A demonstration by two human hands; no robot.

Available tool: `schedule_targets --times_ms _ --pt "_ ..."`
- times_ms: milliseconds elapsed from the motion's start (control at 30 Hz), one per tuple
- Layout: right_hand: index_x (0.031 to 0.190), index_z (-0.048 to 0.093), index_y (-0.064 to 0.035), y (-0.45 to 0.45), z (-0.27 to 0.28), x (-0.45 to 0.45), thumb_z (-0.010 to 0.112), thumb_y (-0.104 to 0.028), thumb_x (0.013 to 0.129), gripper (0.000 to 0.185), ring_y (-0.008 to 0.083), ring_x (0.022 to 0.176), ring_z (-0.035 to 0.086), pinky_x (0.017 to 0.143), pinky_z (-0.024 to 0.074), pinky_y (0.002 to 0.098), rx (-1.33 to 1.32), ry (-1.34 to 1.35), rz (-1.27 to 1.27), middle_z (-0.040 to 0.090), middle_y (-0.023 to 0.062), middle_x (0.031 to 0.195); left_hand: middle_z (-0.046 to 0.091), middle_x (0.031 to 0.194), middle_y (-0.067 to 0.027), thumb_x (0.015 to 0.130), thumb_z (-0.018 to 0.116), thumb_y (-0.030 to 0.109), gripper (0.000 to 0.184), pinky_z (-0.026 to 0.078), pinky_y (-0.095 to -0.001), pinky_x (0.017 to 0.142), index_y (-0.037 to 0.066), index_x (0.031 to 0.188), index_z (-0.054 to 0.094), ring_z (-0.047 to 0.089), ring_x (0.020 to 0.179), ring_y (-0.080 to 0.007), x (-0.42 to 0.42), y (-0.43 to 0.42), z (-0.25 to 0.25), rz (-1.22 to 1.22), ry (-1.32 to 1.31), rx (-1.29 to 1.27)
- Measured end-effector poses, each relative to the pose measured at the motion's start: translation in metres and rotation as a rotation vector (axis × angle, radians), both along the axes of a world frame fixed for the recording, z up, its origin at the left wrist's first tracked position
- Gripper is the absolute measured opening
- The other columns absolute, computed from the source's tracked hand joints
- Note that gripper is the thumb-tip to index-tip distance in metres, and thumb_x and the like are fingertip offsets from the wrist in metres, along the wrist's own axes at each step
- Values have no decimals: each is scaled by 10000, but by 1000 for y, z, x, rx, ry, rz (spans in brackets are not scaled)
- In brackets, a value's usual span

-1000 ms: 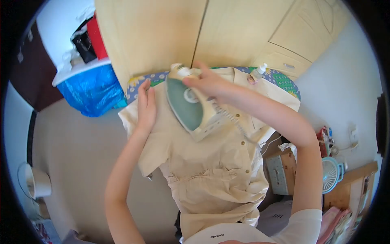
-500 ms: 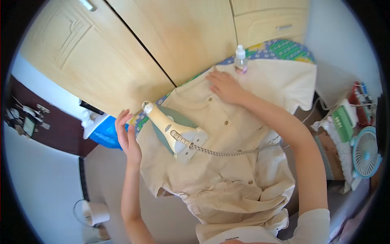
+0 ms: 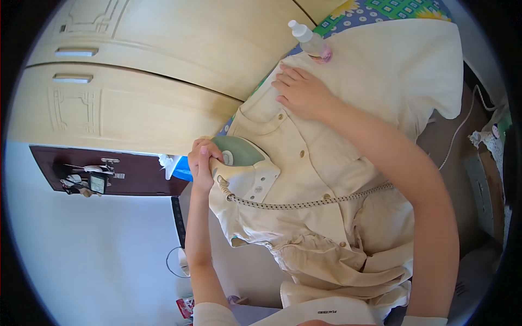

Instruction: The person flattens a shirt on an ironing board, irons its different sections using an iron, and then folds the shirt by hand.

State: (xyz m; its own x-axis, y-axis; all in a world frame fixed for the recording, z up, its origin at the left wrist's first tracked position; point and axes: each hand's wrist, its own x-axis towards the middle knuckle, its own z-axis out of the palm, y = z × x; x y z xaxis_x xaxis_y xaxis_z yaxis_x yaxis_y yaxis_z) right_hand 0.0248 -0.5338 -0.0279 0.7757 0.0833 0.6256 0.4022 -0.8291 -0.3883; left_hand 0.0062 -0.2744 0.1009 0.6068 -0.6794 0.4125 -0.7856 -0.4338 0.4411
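My L hand (image 3: 203, 158) is closed round the handle of the iron (image 3: 243, 165), fingers curled over it, thumb lying along the top; L forearm comes up almost straight from the near side. My R hand (image 3: 303, 93) is open, palm down on the garment (image 3: 304, 179), fingers a bit spread & pointing far left, just beyond the top button; it grips nothing I can see. R elbow's bent, w/ the forearm slanting across the garment's R side.

Iron's on the L part of the garment, beside the neckline; can't tell if its base is fully flat. Its patterned cord (image 3: 304, 205) runs R over the button front & under my R arm. Spray bottle (image 3: 314, 44) w/ white top is on the garment's far edge, near my R fingertips, apart from them. Floral board cover (image 3: 380, 12) shows past that edge. Pale cabinet (image 3: 141, 70) far L, dark door (image 3: 147, 176) L, white cable (image 3: 457, 133) R.
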Motion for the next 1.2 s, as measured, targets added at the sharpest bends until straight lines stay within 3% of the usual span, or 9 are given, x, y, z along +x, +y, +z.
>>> schedule_targets --times_ms 200,467,667,700,833,933,1000,1133,1200 --pt "1140 513 -48 1 -1 1 505 -266 855 359 254 1266 314 1034 264 357 1 -14 -11 483 100 1240 498 517 -40 875 379 251 434 336 -325 744 49 509 495 453 555 -181 18 0 1 1 -1 8" --pt "1110 528 -54 1 -2 -1 537 -268 833 350 256 1249 338 1008 296 353 53 -30 -59 513 90 1189 496 540 -62 683 454 201 252 292 -307 769 23 512 502 430 616 -175 31 -1 13 -51 110 163" --pt "1071 548 -54 2 -2 -1 554 -272 820 332 260 1226 370 999 304 355 76 -55 -62 525 88 1168 490 527 -54 711 408 277 343 288 -312 752 28 492 494 408 637 -184 37 -1 16 -109 81 172" --pt "1071 548 -54 2 -3 -1 554 -272 820 332 260 1226 370 999 304 355 76 -55 -62 525 88 1168 506 533 -36 643 447 274 289 253 -313 860 50 467 496 426 686 -156 37 0 16 -51 169 147" --pt "1046 553 -50 4 -4 3 553 -276 818 321 263 1221 375 1000 303 363 80 -54 -67 532 100 1149 508 535 -30 635 448 279 285 252 -312 862 54 466 496 421 676 -158 41 -2 24 -34 185 215" --pt "1025 559 -48 4 -6 3 549 -281 821 310 266 1218 378 1002 299 367 80 -60 -69 533 106 1144 504 533 -21 630 447 280 281 252 -307 857 60 462 493 413 667 -157 44 -1 24 -63 214 257" --pt "1014 562 -47 4 -5 3 546 -284 822 305 267 1215 381 1003 297 369 70 -62 -67 533 107 1143 484 500 -26 706 392 311 365 292 -305 740 58 454 470 393 634 -177 44 -2 21 -84 116 273" --pt "984 571 -44 3 -4 3 541 -295 826 299 270 1207 391 998 300 369 40 -46 -71 538 104 1127 489 499 -21 704 393 319 365 294 -300 740 67 454 479 401 637 -166 42 3 19 -95 118 233" --pt "972 573 -43 2 -4 4 539 -297 826 295 271 1203 396 996 302 368 43 -56 -76 539 105 1120 490 517 -15 608 466 304 285 241 -295 827 70 447 501 417 680 -143 36 4 20 -19 250 222"
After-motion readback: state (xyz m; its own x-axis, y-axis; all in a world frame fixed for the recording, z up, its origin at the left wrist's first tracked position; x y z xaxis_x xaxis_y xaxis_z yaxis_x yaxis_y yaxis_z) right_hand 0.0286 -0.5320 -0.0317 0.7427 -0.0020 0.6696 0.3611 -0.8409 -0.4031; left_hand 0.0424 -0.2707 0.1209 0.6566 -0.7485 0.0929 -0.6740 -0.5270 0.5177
